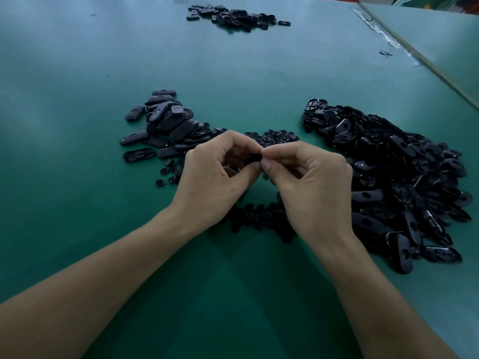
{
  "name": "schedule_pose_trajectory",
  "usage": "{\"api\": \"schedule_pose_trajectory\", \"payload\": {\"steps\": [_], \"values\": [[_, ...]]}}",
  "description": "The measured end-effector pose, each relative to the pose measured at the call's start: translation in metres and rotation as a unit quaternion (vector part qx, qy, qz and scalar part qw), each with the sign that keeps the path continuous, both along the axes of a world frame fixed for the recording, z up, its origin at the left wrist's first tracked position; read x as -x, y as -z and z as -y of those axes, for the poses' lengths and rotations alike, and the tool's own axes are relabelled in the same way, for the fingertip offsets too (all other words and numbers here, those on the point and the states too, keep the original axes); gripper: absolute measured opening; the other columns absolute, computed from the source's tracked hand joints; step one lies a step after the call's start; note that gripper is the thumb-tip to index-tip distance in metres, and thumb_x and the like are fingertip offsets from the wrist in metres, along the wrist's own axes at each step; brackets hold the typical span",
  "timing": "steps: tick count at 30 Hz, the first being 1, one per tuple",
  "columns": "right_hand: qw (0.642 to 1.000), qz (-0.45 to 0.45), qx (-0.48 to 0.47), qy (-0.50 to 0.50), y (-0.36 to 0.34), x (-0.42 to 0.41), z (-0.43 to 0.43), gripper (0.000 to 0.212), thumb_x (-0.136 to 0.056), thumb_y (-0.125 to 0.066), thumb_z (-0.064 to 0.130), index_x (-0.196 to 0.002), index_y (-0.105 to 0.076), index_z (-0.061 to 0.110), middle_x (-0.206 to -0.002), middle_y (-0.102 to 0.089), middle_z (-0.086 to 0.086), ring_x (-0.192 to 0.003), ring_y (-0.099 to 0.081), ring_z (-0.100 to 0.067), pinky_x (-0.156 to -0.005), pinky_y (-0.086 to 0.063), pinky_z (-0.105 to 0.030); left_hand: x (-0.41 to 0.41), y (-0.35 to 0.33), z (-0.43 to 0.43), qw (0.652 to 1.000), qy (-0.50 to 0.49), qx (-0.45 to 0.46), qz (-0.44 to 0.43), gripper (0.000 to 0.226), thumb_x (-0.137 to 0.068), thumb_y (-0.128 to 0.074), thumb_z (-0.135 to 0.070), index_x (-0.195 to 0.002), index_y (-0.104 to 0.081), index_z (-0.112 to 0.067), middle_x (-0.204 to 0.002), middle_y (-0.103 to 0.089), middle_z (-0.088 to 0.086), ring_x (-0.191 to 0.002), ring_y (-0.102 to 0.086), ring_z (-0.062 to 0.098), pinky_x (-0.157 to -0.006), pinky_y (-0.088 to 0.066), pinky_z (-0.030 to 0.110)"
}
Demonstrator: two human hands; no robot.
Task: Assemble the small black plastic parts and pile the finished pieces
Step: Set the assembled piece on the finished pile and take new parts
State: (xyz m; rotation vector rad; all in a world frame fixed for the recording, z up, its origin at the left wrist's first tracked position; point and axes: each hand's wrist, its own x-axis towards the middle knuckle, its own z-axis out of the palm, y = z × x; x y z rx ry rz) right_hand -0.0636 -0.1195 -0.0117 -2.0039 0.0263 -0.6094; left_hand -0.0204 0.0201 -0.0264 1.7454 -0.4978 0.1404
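Over the middle of the green table, my left hand [220,174] and my right hand [308,177] meet fingertip to fingertip around one small black plastic part [252,159]. The left hand's curled fingers cup it; the right hand pinches its near end between thumb and forefinger. Most of the part is hidden by fingers. A pile of oval black pieces [166,123] lies left of the hands. A large heap of oval black shells [399,177] lies to the right. Small round black parts [274,137] are scattered behind the hands, and more small round parts [259,218] lie under the wrists.
A third pile of black parts [233,16] sits at the far end of the green table [77,151]. A seam and raised edge [425,60] run diagonally along the right side. A stray black bit [385,53] lies near that seam.
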Motion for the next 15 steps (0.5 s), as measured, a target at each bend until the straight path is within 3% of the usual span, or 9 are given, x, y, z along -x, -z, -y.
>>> {"api": "schedule_pose_trajectory", "payload": {"steps": [3,5,10,13,15], "values": [[1.000,0.015,0.016,-0.015,-0.001,0.001,-0.001,0.018,-0.084,-0.077,0.007,-0.092,-0.080,0.023,-0.081,-0.071,0.025,-0.078,-0.070,0.006,-0.076,-0.055,-0.014,-0.001,0.000,-0.001,1.000,-0.012,0.004,0.000,0.018,-0.084,-0.079,-0.005,-0.095,-0.071,-0.016,-0.086,-0.075,-0.001,-0.078,-0.072,0.019,-0.073,-0.059,0.040],[0.999,0.020,0.013,-0.028,-0.003,0.001,0.000,0.020,-0.084,-0.077,0.006,-0.091,-0.079,0.024,-0.082,-0.072,0.023,-0.077,-0.070,0.005,-0.074,-0.054,-0.013,-0.002,0.000,-0.001,1.000,-0.015,0.006,0.002,0.018,-0.084,-0.078,-0.005,-0.095,-0.070,-0.017,-0.088,-0.075,0.001,-0.079,-0.072,0.021,-0.074,-0.059,0.041],[1.000,-0.008,0.008,-0.027,-0.005,-0.003,0.012,0.030,-0.084,-0.078,0.012,-0.098,-0.074,0.037,-0.086,-0.071,0.014,-0.078,-0.067,-0.005,-0.068,-0.049,-0.015,-0.001,0.000,0.001,1.000,0.006,0.026,-0.011,0.025,-0.084,-0.078,-0.002,-0.092,-0.069,-0.024,-0.082,-0.074,-0.011,-0.074,-0.068,0.005,-0.069,-0.052,0.018],[0.996,-0.044,-0.034,-0.071,-0.005,-0.005,0.018,0.026,-0.085,-0.077,0.008,-0.098,-0.076,0.030,-0.088,-0.076,0.012,-0.084,-0.072,-0.005,-0.080,-0.056,-0.023,-0.002,0.000,0.001,0.999,0.021,0.032,-0.015,0.027,-0.084,-0.077,-0.001,-0.094,-0.069,-0.024,-0.085,-0.074,-0.013,-0.079,-0.070,0.003,-0.074,-0.053,0.016],[0.994,-0.056,-0.045,-0.088,-0.006,-0.005,0.021,0.027,-0.084,-0.077,0.004,-0.095,-0.077,0.029,-0.086,-0.077,0.011,-0.083,-0.073,-0.004,-0.080,-0.055,-0.022,-0.003,0.000,0.000,0.999,0.026,0.037,-0.019,0.028,-0.084,-0.077,-0.001,-0.097,-0.069,-0.025,-0.089,-0.076,-0.009,-0.083,-0.071,0.006,-0.076,-0.055,0.018]]}}
